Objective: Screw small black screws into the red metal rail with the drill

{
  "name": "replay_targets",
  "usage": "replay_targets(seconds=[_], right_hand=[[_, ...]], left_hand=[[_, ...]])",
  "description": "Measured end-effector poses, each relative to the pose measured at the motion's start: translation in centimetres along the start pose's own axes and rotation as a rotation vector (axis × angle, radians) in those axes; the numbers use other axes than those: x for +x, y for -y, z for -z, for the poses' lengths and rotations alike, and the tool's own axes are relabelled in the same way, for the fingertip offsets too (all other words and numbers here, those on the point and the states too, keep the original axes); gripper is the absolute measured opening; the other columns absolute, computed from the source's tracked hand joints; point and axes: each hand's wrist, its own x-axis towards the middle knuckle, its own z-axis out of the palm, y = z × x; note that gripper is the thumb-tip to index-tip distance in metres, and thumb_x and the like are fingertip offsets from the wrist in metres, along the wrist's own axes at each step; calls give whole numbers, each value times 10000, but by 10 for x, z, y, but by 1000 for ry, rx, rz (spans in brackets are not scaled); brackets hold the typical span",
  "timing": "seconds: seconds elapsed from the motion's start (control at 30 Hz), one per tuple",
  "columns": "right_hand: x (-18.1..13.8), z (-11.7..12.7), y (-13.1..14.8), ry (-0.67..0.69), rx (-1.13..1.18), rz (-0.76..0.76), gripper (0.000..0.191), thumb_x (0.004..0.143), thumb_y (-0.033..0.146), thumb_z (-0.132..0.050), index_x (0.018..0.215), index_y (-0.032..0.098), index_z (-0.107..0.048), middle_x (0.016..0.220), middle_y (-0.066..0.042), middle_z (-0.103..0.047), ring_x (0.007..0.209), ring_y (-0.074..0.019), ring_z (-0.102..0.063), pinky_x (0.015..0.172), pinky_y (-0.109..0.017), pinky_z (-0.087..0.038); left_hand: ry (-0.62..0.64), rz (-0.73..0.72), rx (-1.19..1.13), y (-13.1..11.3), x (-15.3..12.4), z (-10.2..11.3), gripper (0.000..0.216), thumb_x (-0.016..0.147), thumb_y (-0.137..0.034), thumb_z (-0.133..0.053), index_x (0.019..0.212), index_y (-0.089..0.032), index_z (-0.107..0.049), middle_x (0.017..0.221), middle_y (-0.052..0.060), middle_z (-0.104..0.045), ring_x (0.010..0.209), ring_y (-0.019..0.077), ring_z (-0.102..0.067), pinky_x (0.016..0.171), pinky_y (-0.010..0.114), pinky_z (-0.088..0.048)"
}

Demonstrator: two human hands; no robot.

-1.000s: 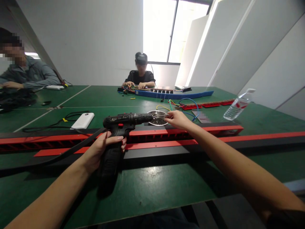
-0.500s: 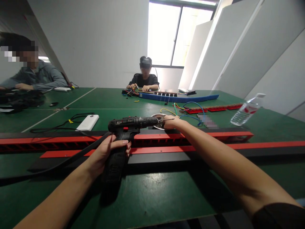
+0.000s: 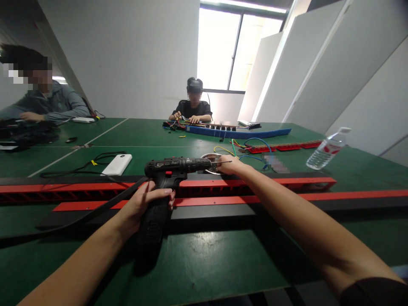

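My left hand (image 3: pixel 147 203) is closed round the grip of a black cordless drill (image 3: pixel 168 166). The drill's long thin bit points right, across the view of my right hand (image 3: pixel 232 165). That hand reaches over the long bars into a shiny metal bowl (image 3: pixel 211 154), whose contents look small and dark. Its fingertips are hidden inside the bowl and behind the bit, so I cannot make out what they touch. Beneath my arms lie a front black bar with a red strip (image 3: pixel 204 214) and a slotted red bar (image 3: pixel 105 189) behind it.
A white power bank (image 3: pixel 118 165) with a black cable lies left of the bowl. Beyond are loose coloured wires, red strips (image 3: pixel 287 146), a tilted water bottle (image 3: pixel 328 148) and a long blue piece (image 3: pixel 239 132). Two other people sit at the green table (image 3: pixel 197 263). A black strap crosses my left arm.
The view has shifted very slightly. My right hand stays at the bowl with a small movement, and the drill remains in my left hand.
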Motion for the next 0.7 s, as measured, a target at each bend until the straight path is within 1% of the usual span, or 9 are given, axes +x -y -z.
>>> replay_targets(seconds=[0.1, 0.17, 0.37, 0.5, 0.6, 0.7], right_hand=[[1, 0, -3, -2, -2, 1, 244, 852, 338, -632, 976, 198, -790, 1001, -138, -762, 824, -242, -677, 667, -295, -445], [0, 1, -3, -5, 8, 0, 222, 844, 317, -620, 937, 206, -788, 992, -126, -763, 808, -233, -672, 656, -291, -442], [-8, 1, -3, -34, 52, -21, 252, 840, 283, -570, 919, 182, -786, 948, -133, -758, 762, -222, -659, 651, -299, -441], [-13, 2, -3, -64, 79, -14, 256, 847, 273, -562, 878, 157, -788, 906, -152, -751, 750, -226, -651, 671, -317, -446], [-16, 5, -3, -83, 101, 2, 257, 855, 264, -558, 851, 156, -791, 860, -140, -749, 730, -222, -643, 661, -320, -442], [-20, 11, -5, -126, 220, 57, 238, 855, 241, -574, 860, 167, -800, 825, -113, -750, 742, -223, -649, 681, -327, -451]], left_hand=[[-22, -2, -1, 0, 0, 0, 135, 777, -234, -783, 775, -124, -706, 753, 52, -671, 672, 154, -655, 633, 234, -553], [-18, -2, 0, 0, 0, -1, 139, 775, -238, -785, 779, -121, -710, 748, 54, -672, 674, 155, -655, 637, 232, -554], [-48, 2, -23, -2, -1, -5, 151, 734, -228, -816, 773, -132, -705, 761, 41, -678, 668, 149, -647, 630, 236, -559], [-66, 17, -9, -5, -4, -8, 159, 729, -228, -822, 768, -133, -701, 752, 43, -680, 664, 150, -648, 617, 233, -554], [-75, 16, -10, -5, -4, -8, 162, 719, -220, -827, 759, -134, -696, 756, 44, -678, 668, 154, -647, 621, 240, -556], [-46, 9, -8, -3, -3, -6, 150, 745, -233, -812, 770, -134, -701, 769, 43, -668, 694, 152, -640, 647, 238, -555]])
